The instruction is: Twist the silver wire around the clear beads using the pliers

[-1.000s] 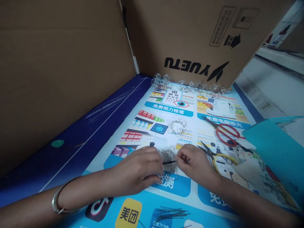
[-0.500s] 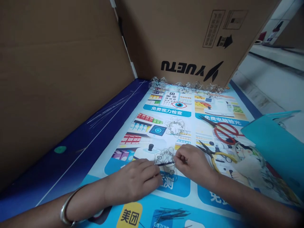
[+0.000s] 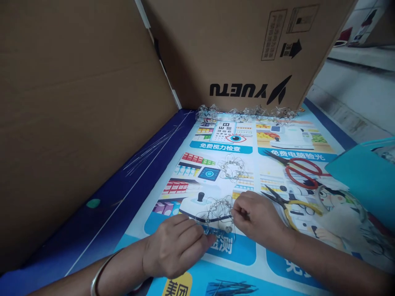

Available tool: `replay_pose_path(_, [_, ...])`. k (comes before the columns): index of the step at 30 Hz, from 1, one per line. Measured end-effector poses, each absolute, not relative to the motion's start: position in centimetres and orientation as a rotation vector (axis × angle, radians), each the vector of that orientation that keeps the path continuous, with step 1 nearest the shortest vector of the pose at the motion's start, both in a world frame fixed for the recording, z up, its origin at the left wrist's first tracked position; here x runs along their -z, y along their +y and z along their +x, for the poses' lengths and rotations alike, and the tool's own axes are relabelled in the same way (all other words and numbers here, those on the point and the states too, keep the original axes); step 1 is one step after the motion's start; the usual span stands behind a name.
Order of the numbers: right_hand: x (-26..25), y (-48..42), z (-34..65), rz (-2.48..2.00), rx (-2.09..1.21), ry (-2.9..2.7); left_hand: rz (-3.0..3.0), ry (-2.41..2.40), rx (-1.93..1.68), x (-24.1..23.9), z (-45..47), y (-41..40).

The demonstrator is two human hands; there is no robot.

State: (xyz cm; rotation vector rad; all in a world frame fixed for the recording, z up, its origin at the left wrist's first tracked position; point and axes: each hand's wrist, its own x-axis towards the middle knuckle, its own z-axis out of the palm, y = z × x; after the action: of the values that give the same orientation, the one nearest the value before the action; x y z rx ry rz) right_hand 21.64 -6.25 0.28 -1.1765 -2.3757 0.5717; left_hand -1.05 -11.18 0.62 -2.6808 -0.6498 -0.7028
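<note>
Between my hands, close above the printed sheet, is a ring of looped silver wire with clear beads (image 3: 218, 214). My left hand (image 3: 177, 246), with a silver bangle on its wrist, has its fingers closed on the ring's near-left edge. The thumb and forefinger of my right hand (image 3: 257, 216) pinch the wire at its right side. Both sets of fingertips are partly hidden. A second beaded wire ring (image 3: 232, 168) lies flat just beyond.
Yellow-handled pliers (image 3: 291, 205) and red-handled scissors (image 3: 300, 168) lie to the right, near a turquoise folder (image 3: 364, 176). Dark wire pieces (image 3: 231, 287) lie in front. Several wire ornaments (image 3: 247, 114) line the base of the upright cardboard (image 3: 240, 49). Loose thin wires (image 3: 151, 148) lie left.
The view has shifted slightly. Between my hands the wire ring has tilted a little, and the dark strip seen across it before no longer shows. Both hands keep their grip.
</note>
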Motion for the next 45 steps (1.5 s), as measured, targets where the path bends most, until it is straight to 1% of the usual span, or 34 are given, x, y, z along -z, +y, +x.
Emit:
replay_pose_path(10, [-0.3, -6.2, 21.6, -1.206, -0.609, -2.373, -2.697, -0.767, 0.744, 0.2, -1.1, -11.1])
replay_pose_path(18, [-0.4, -6.3, 21.6, -1.224, -0.605, -2.355, -2.753, -0.796, 0.590, 0.0, -1.0, -11.0])
replay_pose_path(34, [-0.9, -5.9, 22.0, -1.139, -0.675, -2.401, -2.865, -0.886, 0.753, 0.0, -0.6, -10.6])
replay_pose_path(41, [-1.4, -5.7, 22.2, -1.129, -0.695, -2.457, -3.131, -0.967, 0.482, -1.4, -0.2, -9.6])
replay_pose_path(45, [-1.6, -5.5, 22.3, -1.125, -0.716, -2.504, -3.183, -1.019, 0.449, -1.6, -0.2, -9.5])
